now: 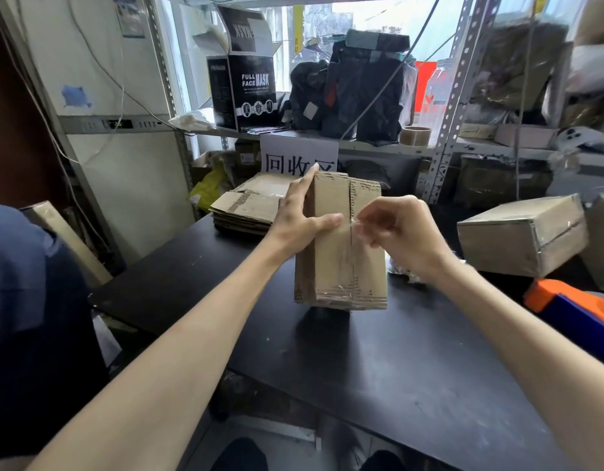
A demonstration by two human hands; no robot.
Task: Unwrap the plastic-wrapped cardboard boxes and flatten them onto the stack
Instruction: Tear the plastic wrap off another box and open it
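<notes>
A brown cardboard box [341, 260] stands on end above the black table [378, 368], with clear tape on its front seam. My left hand [300, 215] holds its left side, thumb across the front and fingers straight up the edge. My right hand [402, 232] pinches a strip of clear plastic tape [356, 226] at the box's middle seam. A stack of flattened cardboard [246, 207] lies at the table's far left. A plastic-wrapped box [521, 236] sits at the right.
Metal shelving behind holds a black mask box [246, 90], dark bags [355, 86] and a tape roll [415, 135]. An orange and blue tool [572, 307] lies at the table's right edge. A person in dark blue [32, 317] is at the left.
</notes>
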